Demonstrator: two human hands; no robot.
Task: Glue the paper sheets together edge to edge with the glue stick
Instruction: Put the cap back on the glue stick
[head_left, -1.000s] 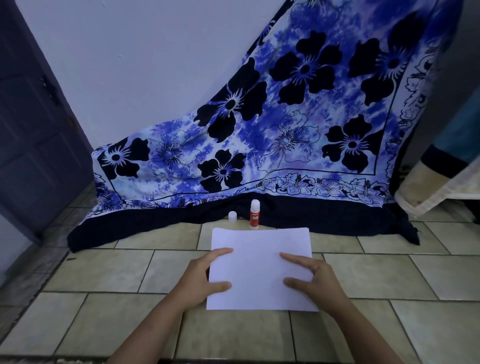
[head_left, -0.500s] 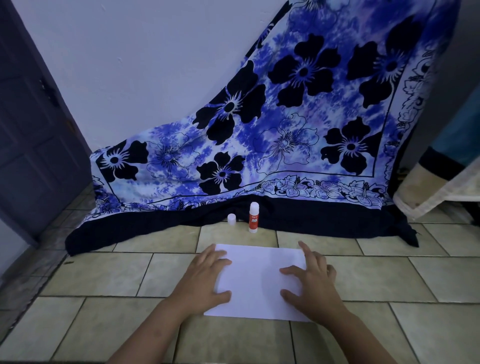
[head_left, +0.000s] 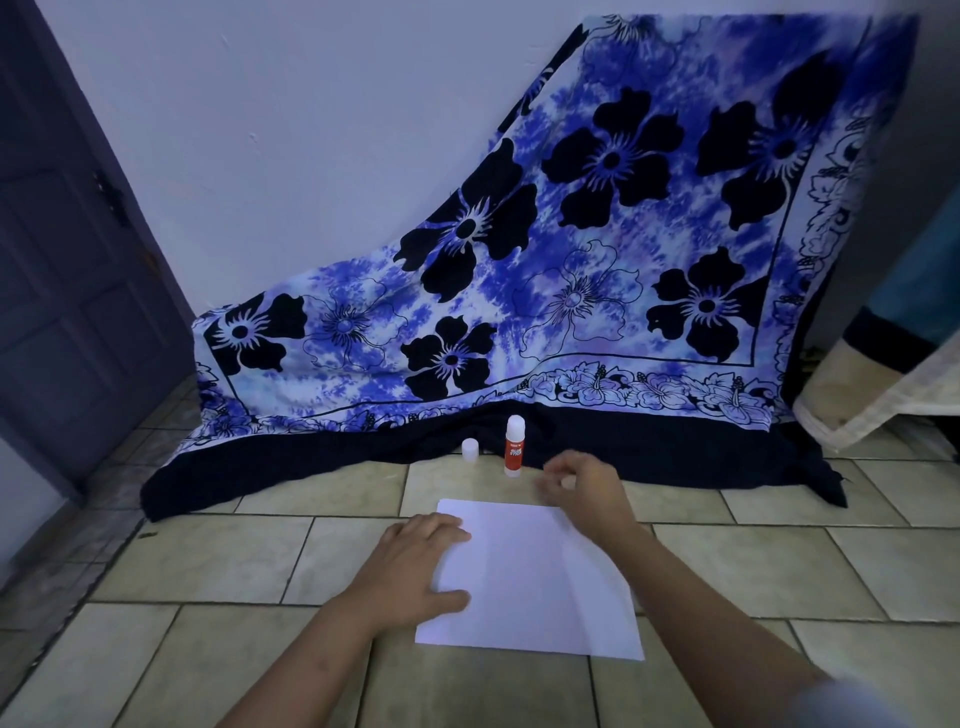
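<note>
White paper sheets lie flat on the tiled floor in front of me; I cannot tell how many are stacked. My left hand rests palm down on the paper's left edge. My right hand hovers above the far right corner of the paper, fingers loosely curled and blurred, holding nothing. Just beyond it a red and white glue stick stands upright with its white tip exposed. Its white cap stands on the floor to the left of the stick.
A blue floral cloth hangs down the wall and spreads its dark hem across the floor behind the glue stick. A dark door is at the left. A pale towel or mat lies at the right.
My right hand has lifted off the paper and moved forward toward the glue stick. My left hand stayed pressed on the paper's left side. The paper has slid slightly nearer to me.
</note>
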